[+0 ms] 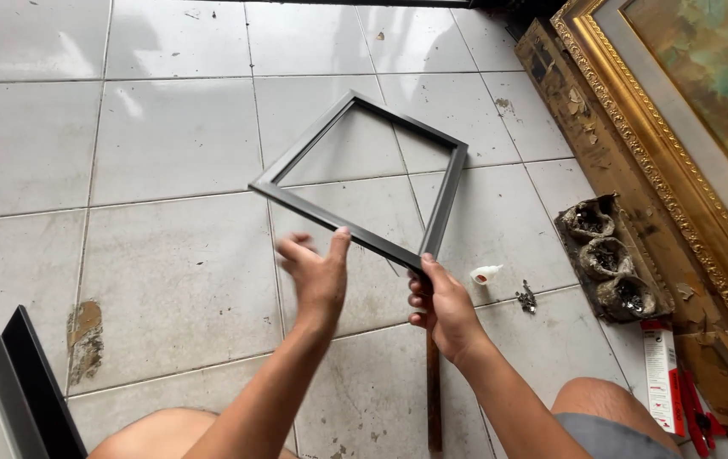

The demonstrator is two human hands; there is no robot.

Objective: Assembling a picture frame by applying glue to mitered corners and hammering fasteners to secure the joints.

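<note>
While both forearms extend forward over the tiled floor (168, 280), the right hand (440, 306) pinches the near corner of the black square frame (362, 174), fingers closed around the moulding; the left hand (317, 272) is spread, fingertips touching the frame's near-left rail; the frame is held above the floor, tilted, one corner pointing away; a thin wooden strip (433, 391) lies below the right wrist; a small white glue bottle (486, 274) lies just right of the hand; beyond, a gilded picture frame (636, 127) leans at the far right.
</note>
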